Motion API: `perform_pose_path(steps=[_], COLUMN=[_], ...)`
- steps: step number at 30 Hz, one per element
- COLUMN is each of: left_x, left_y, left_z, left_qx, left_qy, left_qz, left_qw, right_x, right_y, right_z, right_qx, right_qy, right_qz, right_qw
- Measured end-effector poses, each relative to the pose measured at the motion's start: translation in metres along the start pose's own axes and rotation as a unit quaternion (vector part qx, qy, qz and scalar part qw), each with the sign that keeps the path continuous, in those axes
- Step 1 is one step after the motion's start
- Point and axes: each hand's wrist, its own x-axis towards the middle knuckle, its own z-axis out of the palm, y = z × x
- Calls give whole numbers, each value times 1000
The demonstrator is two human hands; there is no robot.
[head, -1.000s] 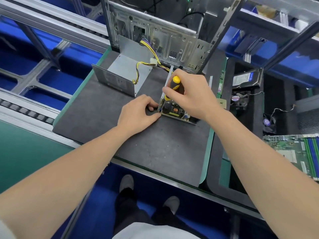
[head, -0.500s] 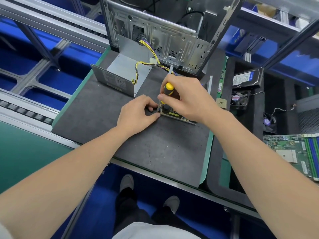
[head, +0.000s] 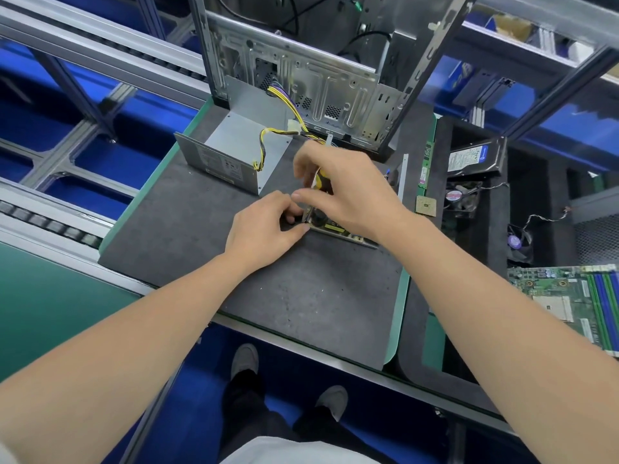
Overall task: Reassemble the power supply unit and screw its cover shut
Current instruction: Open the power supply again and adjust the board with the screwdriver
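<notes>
The power supply's open base with its circuit board [head: 338, 229] lies on the dark mat [head: 301, 296], mostly hidden under my hands. My left hand [head: 264, 226] pinches the board's left corner. My right hand [head: 345, 192] grips a yellow and black screwdriver [head: 321, 180] upright over that corner; its tip is hidden. The grey metal cover [head: 234, 152] stands apart at the back left. Yellow and black cables [head: 284, 128] run across it toward the base.
An empty computer case [head: 318, 78] stands behind the mat. To the right lie a RAM stick [head: 424, 169], a CPU chip [head: 426, 205], a hard drive [head: 475, 159], two fans [head: 462, 199] and a green motherboard [head: 569, 296]. Conveyor rails run at the left.
My right hand has shifted its grip on the screwdriver, with the fingers now spread over the handle and covering its yellow top. My left hand stays at the board's corner.
</notes>
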Motion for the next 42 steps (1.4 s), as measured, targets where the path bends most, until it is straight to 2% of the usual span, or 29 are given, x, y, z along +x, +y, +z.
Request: perform_pose_path(steps=[5, 10, 13, 15, 17, 19, 21, 24, 27, 31, 32, 34, 36, 41, 42], left_x=[-1, -2, -2, -2, -2, -2, -2, -2, -2, -3, -2, -2, -2, -2, -3], left_y=[2, 3, 3, 3, 3, 3, 4, 5, 5, 4, 4, 4, 3, 3, 4], left_z=[-4, -6, -6, -6, -6, -6, -7, -7, -7, -6, -5, -5, -5, -5, -5], left_qx=[-4, -9, -3, -3, -8, -10, -6, -2, -6, -16, -17, -13, -12, -13, -13], left_qy=[-15, -23, -25, -23, -22, -21, -22, -20, -20, -19, -19, -23, -25, -25, -26], left_qz=[-8, -7, -6, -6, -6, -10, -8, -6, -6, -11, -12, -10, -7, -13, -15], left_qw=[1000, 1000, 1000, 1000, 1000, 1000, 1000, 1000, 1000, 1000, 1000, 1000, 1000, 1000, 999], right_x=[-2, 5, 6, 6, 8, 8, 7, 4, 4, 5, 4, 0, 1, 4, 3], right_y=[2, -2, -5, -5, -4, -7, -10, -10, -7, -5, -4, -4, -3, -4, -4], right_z=[-12, -11, -16, -23, -26, -21, -16, -18, -23, -18, -18, -23, -27, -15, -14], right_qx=[-19, -165, -107, -63, -67, -128, -189, -119, -86, -223, -204, -95, -58, -213, -194], right_qy=[-60, -78, -81, -117, -140, -117, -99, -87, -138, -88, -93, -126, -168, -112, -103], right_qz=[-25, 10, 1, -27, -54, -47, -1, -22, -61, -13, -23, -59, -66, -9, -23], right_qw=[998, 983, 991, 991, 986, 984, 977, 989, 985, 971, 974, 986, 982, 971, 975])
